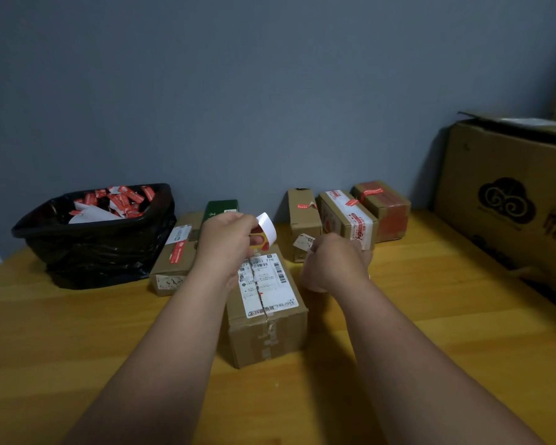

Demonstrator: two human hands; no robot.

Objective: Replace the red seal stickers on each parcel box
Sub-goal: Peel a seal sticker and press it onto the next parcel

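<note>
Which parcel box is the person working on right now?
The parcel box nearest the camera, with white shipping labels on top, directly under both hands; the other boxes sit farther back by the wall.

Table (77, 348): wood, yellow, visible grain, smooth with a low sheen.
Parcel box (267, 335) at centre: brown corrugated cardboard, matt; clear glossy tape along the seam; white paper label (267, 284) on top, slightly shiny.
Sticker backing (267, 228) at 12 o'clock of the box: white paper, smooth, curled.
Bin liner (93, 252) at 10 o'clock: black plastic film, crinkled, glossy.
Large carton (511, 200) at 2 o'clock: matt cardboard, black print.
</note>
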